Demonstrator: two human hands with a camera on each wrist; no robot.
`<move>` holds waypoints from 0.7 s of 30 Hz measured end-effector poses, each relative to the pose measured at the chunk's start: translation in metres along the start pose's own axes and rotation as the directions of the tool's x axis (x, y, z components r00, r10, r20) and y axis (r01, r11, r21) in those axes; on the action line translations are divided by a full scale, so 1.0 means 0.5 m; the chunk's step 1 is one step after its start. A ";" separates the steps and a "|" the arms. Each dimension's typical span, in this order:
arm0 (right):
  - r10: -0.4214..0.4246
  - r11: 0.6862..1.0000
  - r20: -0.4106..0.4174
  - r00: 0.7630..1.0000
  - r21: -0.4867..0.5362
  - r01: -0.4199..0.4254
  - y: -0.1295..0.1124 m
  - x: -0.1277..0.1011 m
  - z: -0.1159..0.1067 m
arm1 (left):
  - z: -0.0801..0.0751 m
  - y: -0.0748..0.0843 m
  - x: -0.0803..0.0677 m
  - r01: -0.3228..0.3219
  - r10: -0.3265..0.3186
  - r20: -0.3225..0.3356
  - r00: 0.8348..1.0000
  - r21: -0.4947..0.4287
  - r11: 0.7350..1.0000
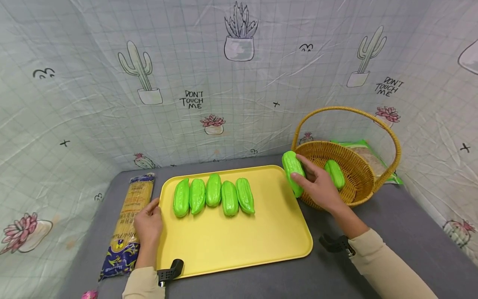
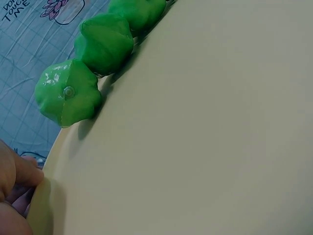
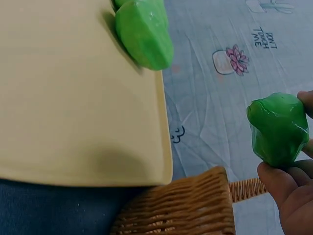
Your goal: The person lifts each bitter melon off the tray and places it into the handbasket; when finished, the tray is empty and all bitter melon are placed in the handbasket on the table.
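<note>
Glossy green ribbed gourds [image 1: 213, 190]: five lie on a yellow rectangular tray [image 1: 239, 238], rim pinched by left hand [image 1: 148, 222]; right hand [image 1: 320, 187] grips another near brown wicker basket [image 1: 352, 170], where one remains.

Beige sleeves [image 1: 390, 265], black wrist mounts [image 1: 171, 272]

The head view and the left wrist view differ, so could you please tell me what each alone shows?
Only the head view shows the wicker basket, the long packet, and the right hand holding a green vegetable.

Only the left wrist view shows the round nub on one tray vegetable's end.

Both show the left hand at the edge of the yellow tray, vegetables lined up on it, and the printed cloth.
</note>
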State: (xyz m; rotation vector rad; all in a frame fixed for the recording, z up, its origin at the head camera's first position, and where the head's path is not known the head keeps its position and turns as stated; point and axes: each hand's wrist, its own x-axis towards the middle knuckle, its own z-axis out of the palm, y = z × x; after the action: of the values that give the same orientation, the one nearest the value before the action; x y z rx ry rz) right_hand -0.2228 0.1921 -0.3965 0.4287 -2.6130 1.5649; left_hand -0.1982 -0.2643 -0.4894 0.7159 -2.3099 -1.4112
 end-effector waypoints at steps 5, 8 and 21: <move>0.038 0.999 -0.029 0.999 -0.025 -0.039 0.014 0.001 -0.015 | 0.000 0.001 -0.001 0.000 0.000 -0.005 1.000 0.001 1.000; 0.060 0.998 -0.044 0.997 -0.032 -0.062 0.023 0.001 -0.025 | 0.001 0.002 -0.002 -0.005 0.005 -0.008 1.000 0.005 1.000; 0.130 0.990 -0.061 0.990 -0.043 -0.133 0.051 0.017 -0.068 | 0.004 -0.003 0.001 -0.023 0.023 -0.025 0.999 -0.015 1.000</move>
State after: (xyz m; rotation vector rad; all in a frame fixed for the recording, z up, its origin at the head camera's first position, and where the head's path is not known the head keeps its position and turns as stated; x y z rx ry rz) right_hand -0.2408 0.2313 -0.4003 0.2083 -2.6772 1.5239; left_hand -0.1993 -0.2639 -0.4916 0.6960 -2.2787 -1.4011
